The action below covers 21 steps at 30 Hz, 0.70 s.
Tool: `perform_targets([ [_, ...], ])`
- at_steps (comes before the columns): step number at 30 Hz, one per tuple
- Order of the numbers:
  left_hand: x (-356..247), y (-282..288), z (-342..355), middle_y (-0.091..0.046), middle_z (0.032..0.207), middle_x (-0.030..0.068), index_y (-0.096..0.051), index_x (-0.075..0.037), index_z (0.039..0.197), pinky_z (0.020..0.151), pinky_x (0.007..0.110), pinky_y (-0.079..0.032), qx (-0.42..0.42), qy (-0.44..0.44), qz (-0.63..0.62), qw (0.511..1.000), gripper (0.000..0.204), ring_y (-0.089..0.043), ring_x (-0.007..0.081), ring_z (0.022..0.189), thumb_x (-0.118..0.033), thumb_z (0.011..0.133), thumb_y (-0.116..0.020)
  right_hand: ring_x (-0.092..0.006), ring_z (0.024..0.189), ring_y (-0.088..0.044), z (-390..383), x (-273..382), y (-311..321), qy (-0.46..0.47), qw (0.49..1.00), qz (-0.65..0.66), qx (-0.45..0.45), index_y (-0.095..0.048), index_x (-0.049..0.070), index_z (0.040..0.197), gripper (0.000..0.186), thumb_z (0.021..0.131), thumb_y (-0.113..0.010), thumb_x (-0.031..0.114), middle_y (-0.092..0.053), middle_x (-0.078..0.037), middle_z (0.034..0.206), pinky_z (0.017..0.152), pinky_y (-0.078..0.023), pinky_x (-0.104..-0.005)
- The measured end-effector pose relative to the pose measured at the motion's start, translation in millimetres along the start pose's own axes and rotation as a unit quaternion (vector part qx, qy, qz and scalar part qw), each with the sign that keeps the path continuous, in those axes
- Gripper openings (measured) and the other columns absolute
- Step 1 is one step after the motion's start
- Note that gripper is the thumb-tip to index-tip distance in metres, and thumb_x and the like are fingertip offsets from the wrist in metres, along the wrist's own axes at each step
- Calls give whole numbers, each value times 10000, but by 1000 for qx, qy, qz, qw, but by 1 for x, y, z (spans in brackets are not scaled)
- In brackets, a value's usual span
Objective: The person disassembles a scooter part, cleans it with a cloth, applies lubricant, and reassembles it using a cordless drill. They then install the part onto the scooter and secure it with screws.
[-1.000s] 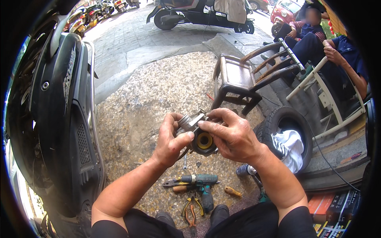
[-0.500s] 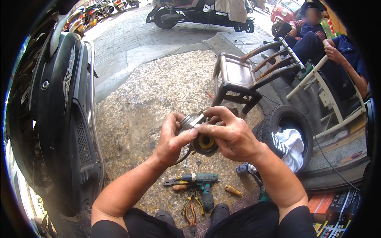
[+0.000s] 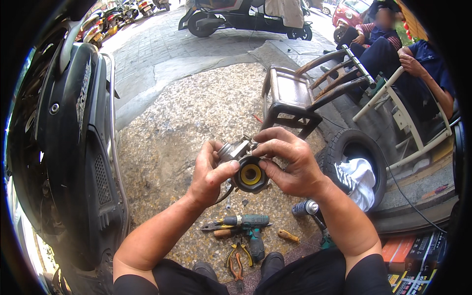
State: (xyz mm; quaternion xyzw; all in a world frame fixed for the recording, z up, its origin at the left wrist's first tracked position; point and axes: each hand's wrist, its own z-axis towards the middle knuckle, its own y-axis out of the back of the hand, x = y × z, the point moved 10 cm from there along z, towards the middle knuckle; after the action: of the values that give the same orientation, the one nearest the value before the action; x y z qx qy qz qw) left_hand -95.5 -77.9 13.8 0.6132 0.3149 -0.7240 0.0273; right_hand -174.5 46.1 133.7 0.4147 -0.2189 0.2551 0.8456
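Both hands hold a carburetor [image 3: 251,176] over the floor between my knees and the chair. It has a silvery metal body and a round black mouth with a yellow ring inside, turned up toward me. My left hand [image 3: 210,169] grips its left side, thumb along the black rim and fingers behind the metal neck. On the other side, my right hand [image 3: 290,160] has its thumb against the rim and its index and middle fingers bent over the top fittings. A dark hose hangs from the lower left of the carburetor. The fingertips behind the body are hidden.
Below lie a green cordless drill [image 3: 253,228], pliers [image 3: 236,265] and a yellow-handled screwdriver [image 3: 288,236]. A spray can [image 3: 305,208] stands near a tire [image 3: 351,142] holding a white cloth [image 3: 361,184]. A black scooter [image 3: 69,147] stands left, a wooden chair [image 3: 290,91] ahead; people sit at right.
My right thumb has drawn back from across the carburetor's top to the right of its rim. The round mouth with the yellow ring, partly covered before, now shows fully.
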Motion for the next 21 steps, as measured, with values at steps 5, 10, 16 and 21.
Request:
perform_targets([
  [5,-2,-1,-1,-620,950,103,-447,-8,1115,758,294,-521,2,-1,-5,1000,483,-605,139,849,-203,813,-770,-323,1009,-693,-1,-1,-6,-4,1000,-2,14,-698,43,1007,225,800,-750,-28,-649,-170,1120,829,-595,-386],
  [10,3,0,-2,-610,940,88,-446,-19,1069,755,286,-514,-6,11,-6,1000,466,-595,127,844,-221,815,-781,-316,1005,-696,-2,-2,-10,-5,1000,-3,24,-710,53,1018,231,803,-757,-19,-651,-162,1119,824,-595,-381],
  [16,4,2,-2,-601,954,90,-437,-12,1083,773,286,-516,-20,21,-18,999,494,-592,129,852,-230,803,-782,-298,982,-710,-3,-6,-10,-16,1000,17,17,-712,38,1037,232,818,-752,-25,-677,-140,1075,806,-597,-364],
  [21,2,3,-2,-602,973,100,-426,-4,1106,787,291,-522,-25,24,-29,999,525,-598,140,862,-236,796,-780,-247,941,-726,-4,-20,-10,-94,993,74,6,-704,0,1063,191,874,-723,-13,-691,-139,1039,773,-615,-323],
])
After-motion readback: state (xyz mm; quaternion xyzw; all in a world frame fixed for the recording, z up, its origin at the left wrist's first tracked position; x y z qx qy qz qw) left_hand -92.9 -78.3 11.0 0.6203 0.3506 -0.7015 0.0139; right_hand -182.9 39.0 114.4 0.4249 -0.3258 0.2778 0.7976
